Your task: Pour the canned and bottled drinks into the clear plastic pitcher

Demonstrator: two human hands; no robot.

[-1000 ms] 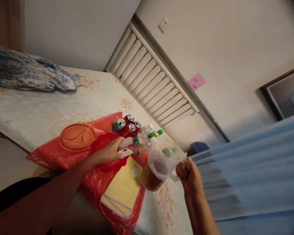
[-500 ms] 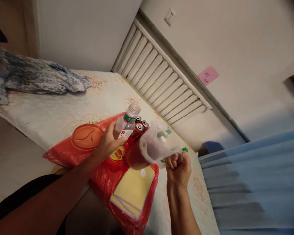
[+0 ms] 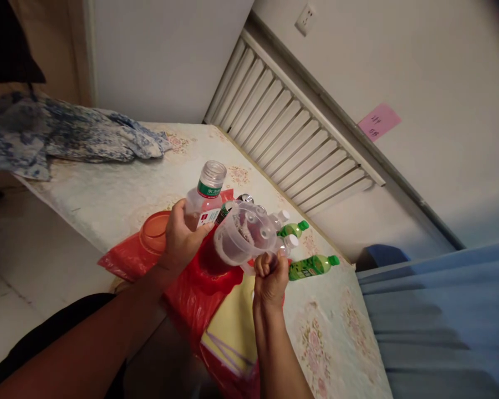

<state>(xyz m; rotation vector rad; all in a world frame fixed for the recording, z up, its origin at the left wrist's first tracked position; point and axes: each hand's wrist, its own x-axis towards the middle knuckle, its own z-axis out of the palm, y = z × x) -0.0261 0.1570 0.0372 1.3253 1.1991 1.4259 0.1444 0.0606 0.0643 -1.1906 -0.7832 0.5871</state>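
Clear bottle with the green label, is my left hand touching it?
Touching: the head view shows the left hand gripping the bottle, with the thumb against its side.

In front of me a white slatted radiator [image 3: 299, 127] runs along the pale wall [image 3: 436, 61], just past the far edge of the table [image 3: 116, 188], whose light covering is printed with pink flowers. Above the radiator I see a grey strip [image 3: 299, 71], a pink note [image 3: 379, 122] with handwriting and a white socket [image 3: 305, 20]. To my right a blue curtain [image 3: 424, 327] hangs in folds. To my left I have a plain greyish panel [image 3: 170, 61], a patterned blue-and-white cloth [image 3: 95, 133] and pale floor [image 3: 33, 260], all in rather dim light
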